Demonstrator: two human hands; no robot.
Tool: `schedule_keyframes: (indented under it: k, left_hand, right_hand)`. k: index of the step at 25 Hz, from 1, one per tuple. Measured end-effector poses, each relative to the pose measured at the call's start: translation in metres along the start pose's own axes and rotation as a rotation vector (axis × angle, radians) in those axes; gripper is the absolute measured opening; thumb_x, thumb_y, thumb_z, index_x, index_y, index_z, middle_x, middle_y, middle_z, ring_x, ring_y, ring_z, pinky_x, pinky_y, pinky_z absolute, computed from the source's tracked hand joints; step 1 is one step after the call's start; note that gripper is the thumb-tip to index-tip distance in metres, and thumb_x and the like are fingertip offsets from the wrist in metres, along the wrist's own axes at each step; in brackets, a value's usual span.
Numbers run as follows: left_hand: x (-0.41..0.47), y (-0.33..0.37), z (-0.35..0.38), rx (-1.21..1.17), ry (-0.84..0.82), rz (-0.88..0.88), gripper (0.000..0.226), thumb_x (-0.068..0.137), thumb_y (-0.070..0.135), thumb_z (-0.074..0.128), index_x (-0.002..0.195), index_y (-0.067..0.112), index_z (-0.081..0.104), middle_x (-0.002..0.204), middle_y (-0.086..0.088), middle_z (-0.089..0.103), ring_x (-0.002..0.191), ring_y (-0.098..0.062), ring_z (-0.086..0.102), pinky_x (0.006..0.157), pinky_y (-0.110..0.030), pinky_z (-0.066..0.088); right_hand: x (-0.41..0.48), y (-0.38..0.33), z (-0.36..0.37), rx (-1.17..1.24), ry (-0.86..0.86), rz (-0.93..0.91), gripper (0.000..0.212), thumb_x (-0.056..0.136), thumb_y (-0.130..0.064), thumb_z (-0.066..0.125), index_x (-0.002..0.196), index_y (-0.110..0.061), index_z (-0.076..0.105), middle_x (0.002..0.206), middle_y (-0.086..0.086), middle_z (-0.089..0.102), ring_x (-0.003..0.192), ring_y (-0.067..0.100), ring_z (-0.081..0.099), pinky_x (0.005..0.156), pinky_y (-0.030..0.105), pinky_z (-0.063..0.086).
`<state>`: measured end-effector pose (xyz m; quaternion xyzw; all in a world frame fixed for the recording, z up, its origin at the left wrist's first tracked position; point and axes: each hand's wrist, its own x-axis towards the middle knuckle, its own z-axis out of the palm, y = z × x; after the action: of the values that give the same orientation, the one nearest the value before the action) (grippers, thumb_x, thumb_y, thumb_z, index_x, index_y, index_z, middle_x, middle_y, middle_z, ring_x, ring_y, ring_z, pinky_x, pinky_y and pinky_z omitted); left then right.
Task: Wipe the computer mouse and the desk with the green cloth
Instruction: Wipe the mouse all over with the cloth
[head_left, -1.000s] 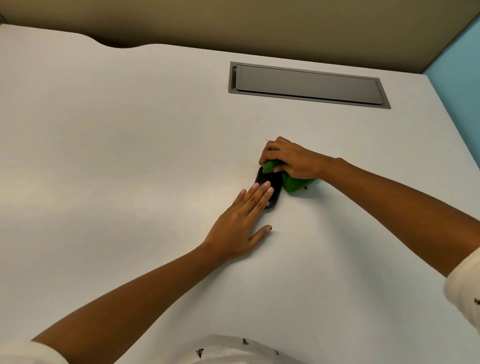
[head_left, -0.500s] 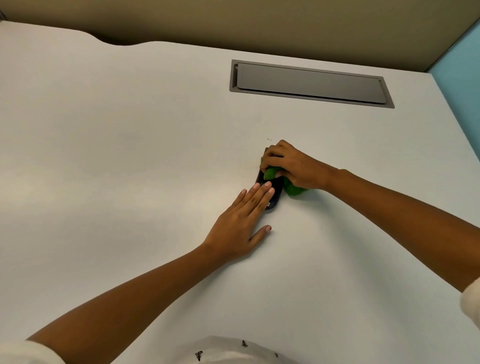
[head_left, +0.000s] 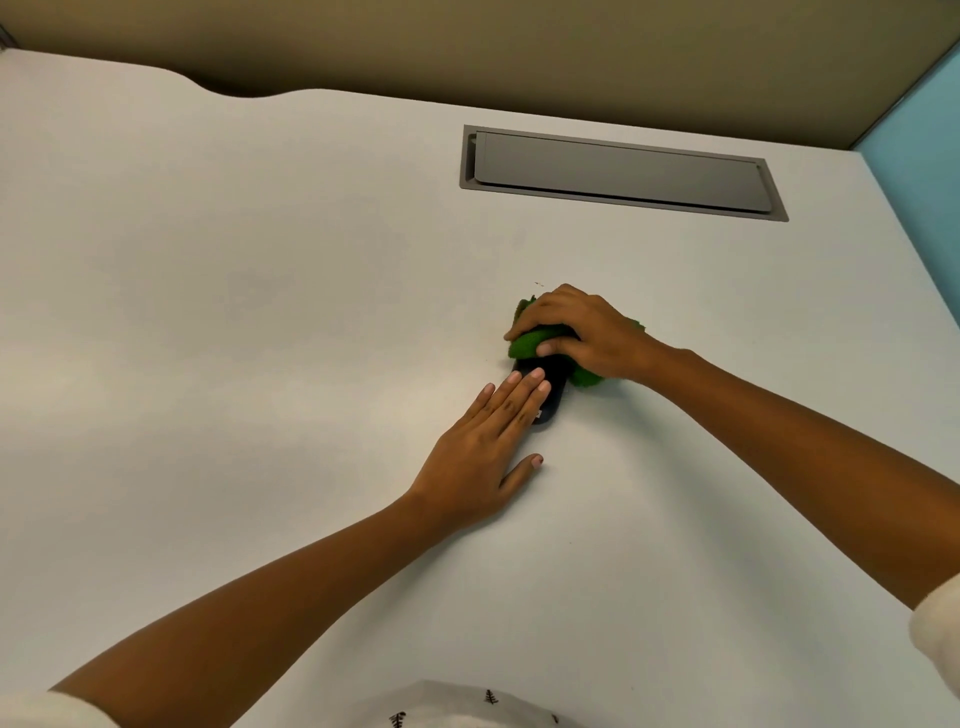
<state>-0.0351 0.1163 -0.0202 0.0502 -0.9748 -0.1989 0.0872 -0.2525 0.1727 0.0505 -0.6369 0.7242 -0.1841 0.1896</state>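
A black computer mouse (head_left: 555, 387) lies on the white desk (head_left: 260, 322), right of centre. My left hand (head_left: 488, 452) lies flat, fingers together, with the fingertips resting on the mouse's near left side. My right hand (head_left: 582, 332) is closed on a bunched green cloth (head_left: 527, 345) and presses it onto the far end of the mouse. Green cloth also shows under the right wrist. Most of the mouse is hidden by the two hands and the cloth.
A grey recessed cable flap (head_left: 621, 174) sits in the desk behind the hands. A beige partition (head_left: 467, 47) runs along the far edge and a blue panel (head_left: 919, 156) stands at the right. A tiny speck (head_left: 538, 283) lies just beyond the cloth.
My right hand with the green cloth has shifted slightly left over the far end of the mouse, covering more of it. My left hand has stayed on the mouse.
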Motion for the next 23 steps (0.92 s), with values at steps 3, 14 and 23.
schedule_keyframes:
  k: [3,14,23]
  left_hand:
    - [0.0,0.0,0.001,0.002,0.008,0.001,0.067,0.102,0.043,0.036,0.155,0.014,0.007,0.164,-0.001,0.007,0.151,-0.012,-0.003,0.124,-0.031,0.005]
    - [0.0,-0.001,0.002,-0.006,0.021,0.003,0.067,0.102,0.042,0.037,0.155,0.015,0.006,0.164,0.0,0.004,0.151,-0.012,-0.002,0.123,-0.029,0.001]
    - [0.0,0.002,0.0,-0.013,0.013,-0.004,0.066,0.101,0.041,0.035,0.154,0.013,0.006,0.163,-0.002,0.005,0.151,-0.012,-0.002,0.123,-0.029,0.001]
  right_hand:
    - [-0.014,-0.002,0.007,-0.002,0.018,-0.056,0.031,0.091,-0.018,0.051,0.12,-0.022,0.062,0.122,-0.004,0.064,0.112,0.01,0.047,0.099,0.025,0.032]
    - [-0.015,0.004,0.036,0.051,0.197,0.08,0.034,0.098,-0.031,0.041,0.129,-0.027,0.056,0.134,-0.006,0.058,0.136,0.012,0.039,0.116,0.041,0.027]
    - [-0.038,-0.012,0.047,0.128,0.269,0.04,0.039,0.099,-0.025,0.039,0.136,-0.022,0.047,0.143,-0.005,0.049,0.141,0.008,0.029,0.12,0.034,0.019]
